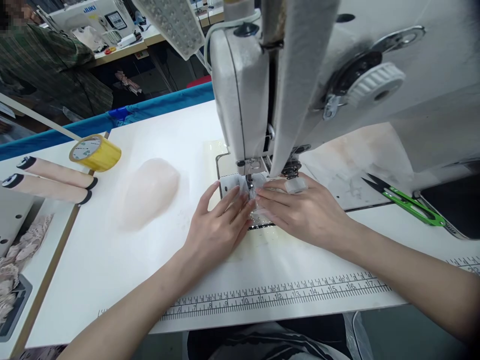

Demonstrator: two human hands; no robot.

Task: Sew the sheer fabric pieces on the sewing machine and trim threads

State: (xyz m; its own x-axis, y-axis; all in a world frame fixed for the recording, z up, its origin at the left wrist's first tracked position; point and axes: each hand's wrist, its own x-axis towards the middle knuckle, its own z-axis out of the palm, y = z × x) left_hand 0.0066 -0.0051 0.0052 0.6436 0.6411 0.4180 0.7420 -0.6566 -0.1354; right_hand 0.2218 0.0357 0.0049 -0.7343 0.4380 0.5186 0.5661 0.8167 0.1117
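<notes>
Head view: both hands are lying flat at the needle area of the sewing machine (243, 100); left hand (217, 227) is spreading its fingers, palm down, pinning a small translucent fabric piece (240, 192) to the machine bed; right hand (303, 212) is pressing the same piece from the right, fingertips nearly meeting the left's, a band of clear tape wrapped round one finger; neither hand is gripping, both are open and pressing down, close together; the piece is sitting just under the presser foot (250, 184), on the plate, near the middle of the white table (112, 260); step in hand, by my read: feeding or lining up the piece under the needle; the next move is calling for a slow, even push away with fingertips kept clear of the needle, since they are lying very close to it; around: a pale moulded pad (148, 192) is resting to the left, well apart from the hands; a yellow tape roll (95, 152) and two pink tubes (52, 180) are lying at the far left edge; green thread snips (408, 202) are lying to the right; a printed ruler (277, 295) is running along the near edge; another person in a dark sleeve (48, 65) is working far left; the machine head is hiding the needle itself.
</notes>
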